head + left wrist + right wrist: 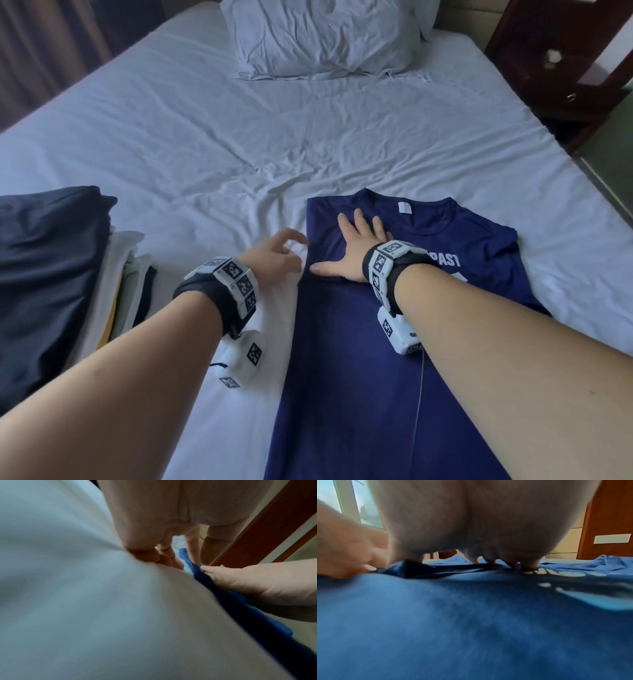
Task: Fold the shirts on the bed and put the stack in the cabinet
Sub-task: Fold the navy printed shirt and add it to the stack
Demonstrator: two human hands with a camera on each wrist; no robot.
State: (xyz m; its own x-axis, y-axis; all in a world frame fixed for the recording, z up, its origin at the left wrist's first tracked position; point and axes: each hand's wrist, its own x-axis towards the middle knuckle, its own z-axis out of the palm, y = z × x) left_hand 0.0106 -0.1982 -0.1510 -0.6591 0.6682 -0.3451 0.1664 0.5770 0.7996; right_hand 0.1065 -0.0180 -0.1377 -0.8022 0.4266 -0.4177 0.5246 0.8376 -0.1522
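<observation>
White bed: right hand flat on shirt

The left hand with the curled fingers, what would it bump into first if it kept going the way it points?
Probably the blue shirt: the left hand points toward its folded left edge, right beside the right hand's thumb. How close it already is stays unclear.

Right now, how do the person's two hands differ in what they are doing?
The right hand lies flat, fingers spread, pressing on the navy T-shirt; the left hand has curled fingers and sits on the white bedsheet beside the shirt's folded edge. The right hand is on the shirt; the left is at its side. Both wear marker-covered wristbands.
</observation>
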